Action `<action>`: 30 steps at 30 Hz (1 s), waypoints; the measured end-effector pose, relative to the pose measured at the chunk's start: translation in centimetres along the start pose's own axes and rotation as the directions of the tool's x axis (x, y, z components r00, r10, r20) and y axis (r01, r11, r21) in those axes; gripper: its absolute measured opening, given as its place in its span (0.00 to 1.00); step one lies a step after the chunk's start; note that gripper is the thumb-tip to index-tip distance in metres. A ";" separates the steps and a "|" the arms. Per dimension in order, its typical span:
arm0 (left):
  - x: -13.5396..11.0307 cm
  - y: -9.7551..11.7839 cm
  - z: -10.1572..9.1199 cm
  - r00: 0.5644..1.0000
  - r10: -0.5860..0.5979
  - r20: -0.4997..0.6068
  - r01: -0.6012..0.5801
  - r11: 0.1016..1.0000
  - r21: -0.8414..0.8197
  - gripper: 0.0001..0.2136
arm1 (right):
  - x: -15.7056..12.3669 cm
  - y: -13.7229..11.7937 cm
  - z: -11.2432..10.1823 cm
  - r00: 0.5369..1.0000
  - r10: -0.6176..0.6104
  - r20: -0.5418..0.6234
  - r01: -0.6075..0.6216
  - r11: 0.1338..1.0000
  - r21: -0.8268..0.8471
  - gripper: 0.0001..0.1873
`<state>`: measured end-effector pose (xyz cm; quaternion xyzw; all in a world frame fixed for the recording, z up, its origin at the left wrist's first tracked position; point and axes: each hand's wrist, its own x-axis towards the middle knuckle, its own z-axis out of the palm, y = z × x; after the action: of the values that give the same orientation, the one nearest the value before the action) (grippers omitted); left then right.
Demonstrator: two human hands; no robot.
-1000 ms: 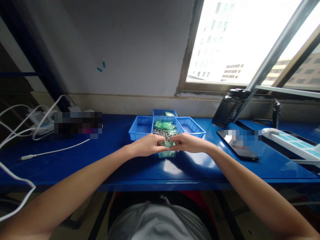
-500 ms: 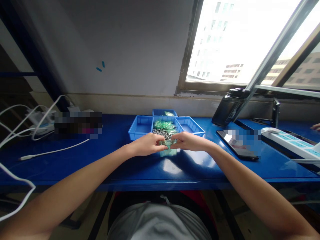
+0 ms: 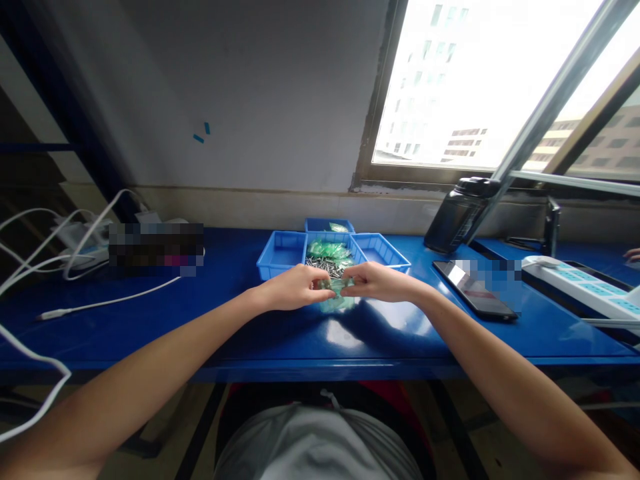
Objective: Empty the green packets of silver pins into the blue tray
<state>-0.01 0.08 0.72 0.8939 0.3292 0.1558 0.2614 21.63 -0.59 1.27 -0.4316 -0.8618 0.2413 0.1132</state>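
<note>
My left hand and my right hand meet over the blue table, both pinching the top of a small clear green plastic bag between them. The bag hangs just above the table surface, in front of a blue tray. That middle tray holds a heap of small metal pins and green bags. An empty blue tray stands to its left and another to its right.
White cables and a charger lie at the left. A phone, a dark jug and a white power strip are at the right. Another person's fingers show at the far right edge.
The bag has risen slightly and looks more crumpled between my fingers. Both hands stay nearly in place.
</note>
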 end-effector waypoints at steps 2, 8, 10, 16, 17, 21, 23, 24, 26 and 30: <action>0.0 -0.1 0.0 1.000 0.001 0.001 -0.001 1.000 -0.003 0.14 | 0.0 0.0 0.0 1.000 -0.018 -0.014 0.018 1.000 -0.001 0.18; 0.0 -0.1 -0.1 1.000 0.014 -0.026 -0.015 0.999 -0.038 0.13 | 0.0 -0.1 0.1 0.998 0.058 0.007 -0.058 0.965 0.257 0.27; 0.0 0.1 -0.1 0.997 0.032 -0.067 -0.036 0.998 -0.055 0.13 | 0.1 -0.1 0.1 0.993 0.120 0.012 -0.116 0.924 0.365 0.31; 0.2 0.4 0.0 0.973 0.125 -0.194 -0.142 0.987 -0.076 0.10 | 0.1 -0.2 0.0 0.965 0.231 0.124 -0.261 0.810 0.525 0.34; 0.2 0.4 0.0 0.967 0.139 -0.213 -0.160 0.984 -0.083 0.10 | 0.0 -0.3 0.0 0.963 0.232 0.136 -0.268 0.786 0.557 0.34; 0.2 0.4 0.1 0.954 0.158 -0.254 -0.179 0.982 -0.064 0.10 | 0.0 -0.7 0.1 0.965 0.224 0.134 -0.258 0.730 0.633 0.30; 0.2 0.3 0.2 0.954 0.170 -0.246 -0.185 0.982 -0.039 0.09 | 0.1 -0.9 0.3 0.973 0.213 0.094 -0.223 0.739 0.636 0.27; 0.2 0.2 0.3 0.954 0.182 -0.239 -0.194 0.980 -0.030 0.08 | 0.2 -0.9 0.4 0.977 0.203 0.065 -0.198 0.750 0.630 0.27; 0.2 0.0 0.4 0.951 0.206 -0.230 -0.218 0.976 -0.025 0.07 | 0.5 -0.9 0.6 0.983 0.182 0.012 -0.151 0.776 0.612 0.26; 0.1 -0.1 0.7 0.951 0.208 -0.228 -0.223 0.974 -0.046 0.06 | 0.9 -0.6 1.1 0.982 0.175 -0.071 -0.103 0.810 0.578 0.28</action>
<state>0.33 -0.06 0.08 0.8917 0.2509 0.2936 0.2360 20.20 -0.57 0.62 -0.4535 -0.7073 0.4696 0.2713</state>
